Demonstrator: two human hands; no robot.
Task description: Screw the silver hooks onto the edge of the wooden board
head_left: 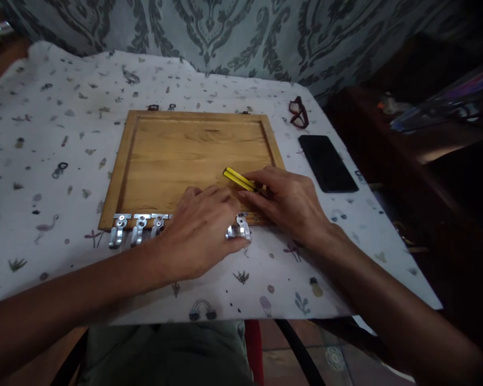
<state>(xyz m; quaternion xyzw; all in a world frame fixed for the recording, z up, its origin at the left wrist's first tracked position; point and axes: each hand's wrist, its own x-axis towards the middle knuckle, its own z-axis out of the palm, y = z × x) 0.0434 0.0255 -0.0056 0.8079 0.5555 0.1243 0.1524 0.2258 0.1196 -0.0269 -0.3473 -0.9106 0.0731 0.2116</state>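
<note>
Silver metal hooks (139,229) line the near edge of a wooden panel (193,139) set back from the surface's front edge (145,316); the left hand (201,230) pinches one hook (246,229), apparently steadying it, while the right hand's (295,201) fingers grip a yellow tool (238,179), seemingly for control.

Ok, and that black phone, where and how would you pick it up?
Probably from above, pinching its two long edges near the middle: the phone lies flat on the tablecloth, leaving only thin sides to grip. The right hand is nearer, but holds the yellow tool.
</note>
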